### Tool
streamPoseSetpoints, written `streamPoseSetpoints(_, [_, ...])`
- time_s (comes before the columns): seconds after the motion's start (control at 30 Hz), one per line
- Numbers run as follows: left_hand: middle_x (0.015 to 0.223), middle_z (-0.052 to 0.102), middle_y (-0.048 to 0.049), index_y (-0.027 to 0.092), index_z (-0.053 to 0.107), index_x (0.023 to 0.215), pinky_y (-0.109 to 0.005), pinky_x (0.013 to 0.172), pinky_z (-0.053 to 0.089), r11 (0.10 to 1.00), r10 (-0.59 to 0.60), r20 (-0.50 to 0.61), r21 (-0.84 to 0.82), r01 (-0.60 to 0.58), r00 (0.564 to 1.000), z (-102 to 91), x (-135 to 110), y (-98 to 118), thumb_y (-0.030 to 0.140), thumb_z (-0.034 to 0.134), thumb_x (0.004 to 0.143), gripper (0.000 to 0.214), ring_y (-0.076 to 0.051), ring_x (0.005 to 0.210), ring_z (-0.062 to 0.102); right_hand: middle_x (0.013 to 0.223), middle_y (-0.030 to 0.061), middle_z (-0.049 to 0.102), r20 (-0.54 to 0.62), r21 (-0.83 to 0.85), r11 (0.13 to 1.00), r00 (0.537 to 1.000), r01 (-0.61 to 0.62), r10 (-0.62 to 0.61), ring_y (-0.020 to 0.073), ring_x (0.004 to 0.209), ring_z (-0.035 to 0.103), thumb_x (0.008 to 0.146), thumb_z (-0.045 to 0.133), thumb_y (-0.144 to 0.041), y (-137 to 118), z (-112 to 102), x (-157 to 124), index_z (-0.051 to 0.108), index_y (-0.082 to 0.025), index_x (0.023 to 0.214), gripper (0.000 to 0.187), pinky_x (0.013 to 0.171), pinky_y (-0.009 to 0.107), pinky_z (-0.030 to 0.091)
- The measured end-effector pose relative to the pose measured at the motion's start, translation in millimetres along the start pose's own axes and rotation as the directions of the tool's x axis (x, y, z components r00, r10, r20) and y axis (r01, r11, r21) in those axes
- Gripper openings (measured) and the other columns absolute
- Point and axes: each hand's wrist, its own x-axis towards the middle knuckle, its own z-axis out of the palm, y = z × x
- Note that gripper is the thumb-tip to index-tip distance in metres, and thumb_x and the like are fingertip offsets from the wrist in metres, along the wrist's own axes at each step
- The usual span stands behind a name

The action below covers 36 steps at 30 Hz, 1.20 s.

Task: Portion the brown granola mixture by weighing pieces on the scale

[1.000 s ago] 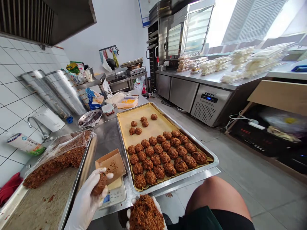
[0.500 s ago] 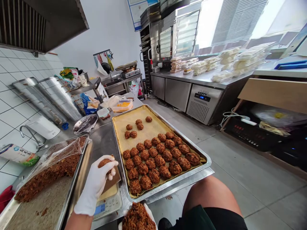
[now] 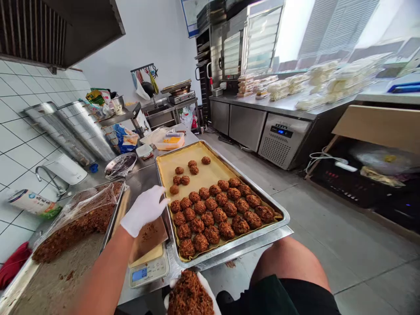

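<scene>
Many coarse balls (image 3: 219, 215), ragged lump (image 3: 190, 295), metal tray (image 3: 284, 218)

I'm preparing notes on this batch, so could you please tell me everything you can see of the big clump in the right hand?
The big clump is reddish-brown, coarse and moist-looking, apparently many shreds or grains pressed together, with darker bits. It is one rough mass, narrowing to an uneven top. The white-gloved right hand cups it and shows on both sides of it. It sits at the bottom of the picture, nearer the camera than the tray, its lower part cut off.
</scene>
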Motion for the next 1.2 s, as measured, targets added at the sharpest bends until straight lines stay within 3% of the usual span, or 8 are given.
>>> streamPoseSetpoints(0.1, [0.088,0.070,-0.0055,0.024,0.065,0.088,-0.039,0.080,0.048,0.978,0.027,0.153,0.199,-0.058,0.988,-6.5,-59.0,-8.7,0.045,0.055,0.093,0.025,-0.026,0.084,0.065,0.115,0.0097,0.071,-0.018,0.038,0.999,1.000,0.021,-0.020,0.0250,0.100,0.067,0.089,0.058,-0.064,3.1,-10.3,7.4,0.066,-0.018,0.116,0.054,0.093,0.049,0.053])
streamPoseSetpoints(0.27, [0.153,0.050,-0.0069,0.030,0.054,0.140,-0.052,0.113,0.044,0.938,0.071,0.287,0.306,-0.162,0.955,22.7,-140.9,-70.4,0.039,0.061,0.091,0.050,-0.031,0.138,0.049,0.099,0.0056,0.078,-0.050,0.115,0.989,0.995,0.093,-0.088,0.0257,0.086,0.070,0.081,0.053,-0.078,18.5,-28.6,24.5,0.075,-0.022,0.099,0.062,0.085,0.043,0.053])
streamPoseSetpoints(0.43, [0.155,0.049,-0.0016,0.033,0.054,0.142,-0.055,0.118,0.042,0.902,0.102,0.274,0.379,-0.205,0.956,32.5,-174.5,-119.7,0.021,0.046,0.096,0.048,-0.027,0.143,0.046,0.103,0.0096,0.078,-0.043,0.181,0.981,0.997,0.074,-0.067,0.0283,0.089,0.072,0.089,0.043,-0.073,33.4,-34.8,25.1,0.073,-0.017,0.110,0.066,0.080,0.041,0.055])
streamPoseSetpoints(0.67, [0.145,0.059,-0.0024,0.034,0.054,0.140,-0.046,0.112,0.051,0.985,0.123,-0.087,0.136,-0.110,0.989,14.5,-214.3,-61.2,0.028,0.055,0.096,0.044,-0.024,0.135,0.055,0.119,0.0129,0.073,-0.088,0.125,0.990,0.993,-0.065,0.077,0.0344,0.109,0.069,0.085,0.044,-0.081,36.9,-8.8,22.4,0.064,-0.019,0.128,0.078,0.086,0.048,0.056])
streamPoseSetpoints(0.87, [0.141,0.062,-0.0117,0.025,0.052,0.143,-0.047,0.105,0.056,0.919,-0.034,-0.152,-0.394,-0.029,0.988,75.9,-242.3,-25.0,0.046,0.060,0.093,0.055,-0.031,0.129,0.060,0.119,0.0130,0.075,-0.259,-0.080,0.997,0.966,-0.020,-0.002,0.0251,0.114,0.067,0.099,0.049,-0.048,23.7,29.5,33.9,0.065,-0.012,0.128,0.049,0.111,0.041,0.040])
streamPoseSetpoints(0.97, [0.135,0.066,-0.0121,0.023,0.062,0.131,-0.046,0.103,0.057,0.823,-0.259,-0.307,-0.567,0.043,0.916,93.2,-249.4,-16.4,0.044,0.052,0.096,0.042,-0.031,0.124,0.063,0.130,0.0133,0.070,-0.252,-0.147,0.988,0.964,0.046,-0.082,0.0265,0.124,0.061,0.094,0.059,-0.040,23.1,49.5,34.5,0.066,-0.013,0.127,0.043,0.116,0.042,0.036])
streamPoseSetpoints(1.1, [0.136,0.062,-0.0140,0.022,0.058,0.133,-0.046,0.099,0.058,0.862,-0.358,-0.523,-0.503,0.059,0.774,95.1,-250.0,5.0,0.038,0.054,0.094,0.042,-0.032,0.122,0.062,0.130,0.0103,0.070,-0.265,0.027,0.987,0.953,0.161,-0.148,0.0268,0.125,0.060,0.089,0.065,-0.053,40.5,54.8,32.9,0.061,-0.020,0.135,0.057,0.114,0.045,0.039])
streamPoseSetpoints(1.2, [0.137,0.059,-0.0143,0.022,0.060,0.131,-0.047,0.099,0.057,0.954,-0.162,-0.545,-0.300,-0.012,0.823,90.4,-242.1,13.8,0.037,0.058,0.092,0.041,-0.032,0.124,0.060,0.107,0.0083,0.079,-0.356,0.098,0.963,0.912,0.251,-0.202,0.0260,0.115,0.066,0.091,0.063,-0.047,50.0,46.1,35.2,0.069,-0.022,0.124,0.042,0.108,0.045,0.046])
